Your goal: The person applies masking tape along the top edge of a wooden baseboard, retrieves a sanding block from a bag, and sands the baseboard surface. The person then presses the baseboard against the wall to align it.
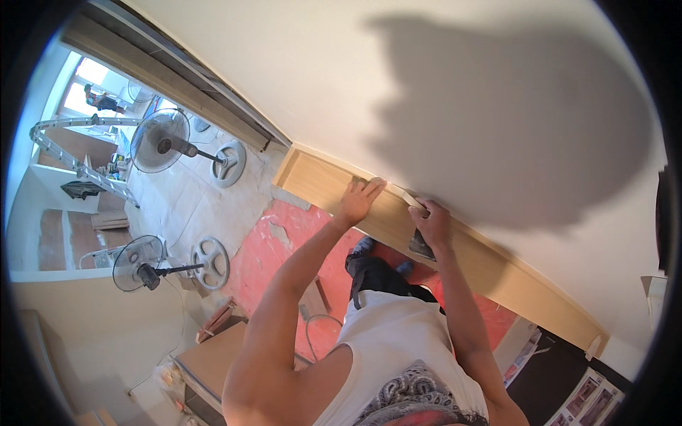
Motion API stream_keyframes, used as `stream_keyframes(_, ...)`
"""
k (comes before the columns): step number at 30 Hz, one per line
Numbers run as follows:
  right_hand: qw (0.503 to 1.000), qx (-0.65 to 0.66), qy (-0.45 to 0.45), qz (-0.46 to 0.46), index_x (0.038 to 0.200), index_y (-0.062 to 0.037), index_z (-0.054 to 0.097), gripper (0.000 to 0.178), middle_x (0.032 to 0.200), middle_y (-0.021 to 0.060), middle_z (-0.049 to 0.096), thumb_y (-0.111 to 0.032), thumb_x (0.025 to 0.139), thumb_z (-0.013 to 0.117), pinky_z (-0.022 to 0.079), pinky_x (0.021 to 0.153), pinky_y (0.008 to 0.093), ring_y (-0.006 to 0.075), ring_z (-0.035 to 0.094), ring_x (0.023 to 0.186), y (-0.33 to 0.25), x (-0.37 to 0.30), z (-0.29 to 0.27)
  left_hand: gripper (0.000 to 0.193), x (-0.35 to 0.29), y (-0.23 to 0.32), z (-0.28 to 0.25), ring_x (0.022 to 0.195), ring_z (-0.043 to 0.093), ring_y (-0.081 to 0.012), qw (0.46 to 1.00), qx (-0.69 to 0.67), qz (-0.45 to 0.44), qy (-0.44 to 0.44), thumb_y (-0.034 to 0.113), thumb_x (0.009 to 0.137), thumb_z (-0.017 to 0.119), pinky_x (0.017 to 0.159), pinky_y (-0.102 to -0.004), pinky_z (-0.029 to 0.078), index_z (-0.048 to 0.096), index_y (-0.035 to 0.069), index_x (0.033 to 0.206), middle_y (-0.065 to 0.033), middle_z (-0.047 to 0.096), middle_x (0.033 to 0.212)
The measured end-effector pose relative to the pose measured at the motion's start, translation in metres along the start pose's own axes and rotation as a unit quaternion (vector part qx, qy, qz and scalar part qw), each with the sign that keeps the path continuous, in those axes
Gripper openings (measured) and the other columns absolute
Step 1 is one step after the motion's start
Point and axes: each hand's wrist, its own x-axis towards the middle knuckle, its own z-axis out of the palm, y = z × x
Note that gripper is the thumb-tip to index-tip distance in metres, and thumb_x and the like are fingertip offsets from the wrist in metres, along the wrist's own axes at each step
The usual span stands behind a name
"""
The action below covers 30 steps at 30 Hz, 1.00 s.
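A long light-wood shelf (320, 181) with a raised lip runs along the pale wall, from upper left to lower right. My left hand (359, 201) rests on its wall-side lip, fingers stretched over the edge. A short way to the right, my right hand (433, 223) is closed around a small pale strip-like piece (410, 201), held near the same lip. What kind of thing it is does not show clearly. Below that hand, a dark object (420, 246) sits at the shelf's near edge, partly covered by my wrist.
Two standing fans, one farther off (160, 140) and one nearer (139, 263), stand to the left beside a folding ladder (78, 167). Red sheeting (273, 248) covers the floor under me. A brown box-like piece (213, 358) is at lower left. Another person (103, 101) is far off.
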Motion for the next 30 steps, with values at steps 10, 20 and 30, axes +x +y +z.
stream_keyframes(10, 0.993, -0.046, 0.108, 0.027, 0.116, -0.0069, 0.074, 0.037, 0.100, 0.0155, 0.075, -0.029, 0.087, 0.074, 0.056, 0.076, 0.0370, 0.0272, 0.071, 0.078, -0.015, -0.009, 0.011, 0.059, -0.023, -0.186, -0.004, 0.113, 0.061, -0.0266, 0.990, 0.132, -0.040, -0.011, 0.010, 0.090, 0.048, 0.090, -0.0460, 0.048, 0.045, 0.009, 0.150, -0.0065, 0.058, 0.140)
stream_keyframes(20, 0.966, -0.058, 0.166, 0.187, 0.112, -0.0186, 0.075, 0.035, 0.098, 0.0092, 0.075, -0.023, 0.078, 0.074, 0.056, 0.084, 0.0474, 0.0309, 0.071, 0.093, -0.047, -0.018, 0.062, 0.068, -0.038, -0.213, -0.021, 0.124, 0.055, -0.0357, 0.984, 0.116, -0.134, 0.001, 0.029, 0.087, 0.069, 0.103, -0.0514, 0.045, 0.046, 0.004, 0.146, -0.0143, 0.052, 0.146)
stream_keyframes(30, 0.943, 0.009, 0.261, 0.207, 0.115, -0.0165, 0.074, 0.038, 0.097, 0.0112, 0.074, -0.024, 0.078, 0.075, 0.057, 0.081, 0.0453, 0.0335, 0.070, 0.091, -0.055, -0.032, 0.083, 0.055, -0.006, -0.239, 0.011, 0.126, 0.055, -0.0355, 0.972, -0.030, -0.201, 0.119, 0.025, 0.085, 0.072, 0.105, -0.0523, 0.042, 0.058, 0.007, 0.135, -0.0149, 0.058, 0.139)
